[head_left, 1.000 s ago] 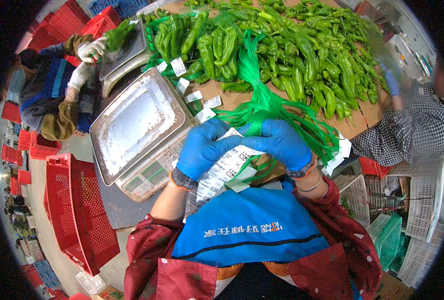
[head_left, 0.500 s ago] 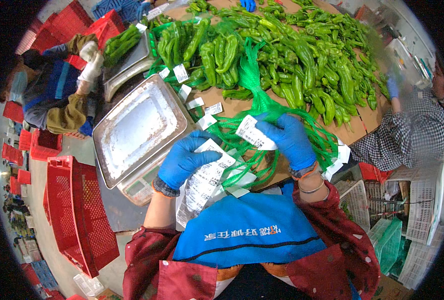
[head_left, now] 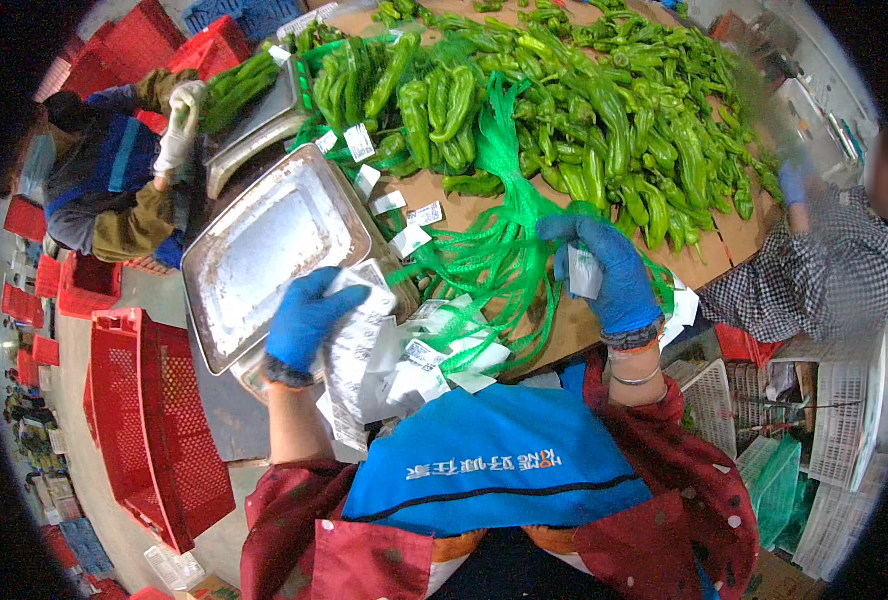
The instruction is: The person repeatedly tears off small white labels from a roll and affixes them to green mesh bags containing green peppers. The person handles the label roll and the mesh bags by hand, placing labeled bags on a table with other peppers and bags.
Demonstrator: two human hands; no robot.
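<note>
My left hand (head_left: 309, 322), in a blue glove, is closed round a bunched strip of white printed labels (head_left: 349, 355) at the near right corner of the metal scale pan. A small white label (head_left: 585, 271) is at the bent fingers of my gloved right hand (head_left: 612, 275), held against them. Between the hands lies a spread bundle of green mesh net bags (head_left: 509, 225), many with white tags (head_left: 419, 372) on their near ends. The right hand is beside the bundle's right edge; its fingertips are partly hidden.
The scale (head_left: 274, 245) stands left of the bags. Green peppers (head_left: 614, 110) are heaped across the far table, some bagged in net (head_left: 439, 105). A red crate (head_left: 154, 430) is at lower left. One co-worker (head_left: 114, 180) is at left, another (head_left: 804, 270) at right.
My left hand has moved left and down with the label strip, away from the bags. My right hand has shifted slightly right, its label now turned upright.
</note>
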